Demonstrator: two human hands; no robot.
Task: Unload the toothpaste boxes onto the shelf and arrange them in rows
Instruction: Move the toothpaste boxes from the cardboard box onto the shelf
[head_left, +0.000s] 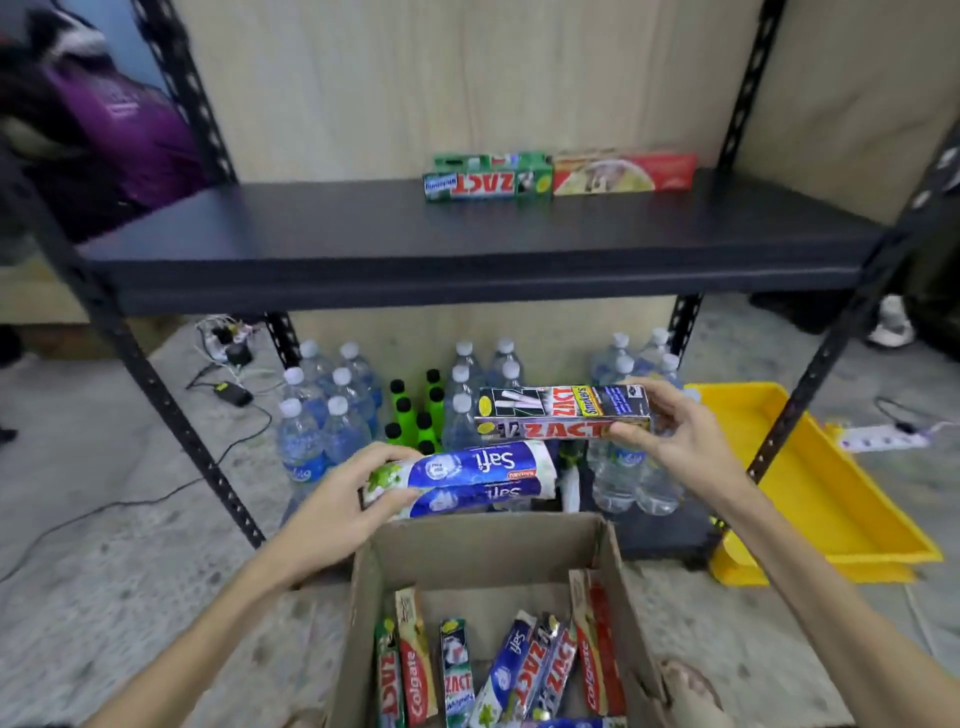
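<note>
My left hand (353, 493) grips two blue and white Safi toothpaste boxes (467, 475) stacked together, just above the far edge of the cardboard box (363, 597). My right hand (675, 436) holds black and red Zact Smokers boxes (561, 413) by their right end, a little higher. Several more toothpaste boxes (498, 670) stand in the cardboard box below. On the dark shelf (415, 244), at the back right, lie green Zact boxes (488, 179) and a red box (623, 174) side by side.
Under the shelf stand several water bottles (322, 415) and green bottles (415, 410). A yellow tray (810, 488) lies on the floor at right. Cables and a power strip (883, 439) run over the floor. Black uprights frame the shelf. A foot (691, 686) shows beside the box.
</note>
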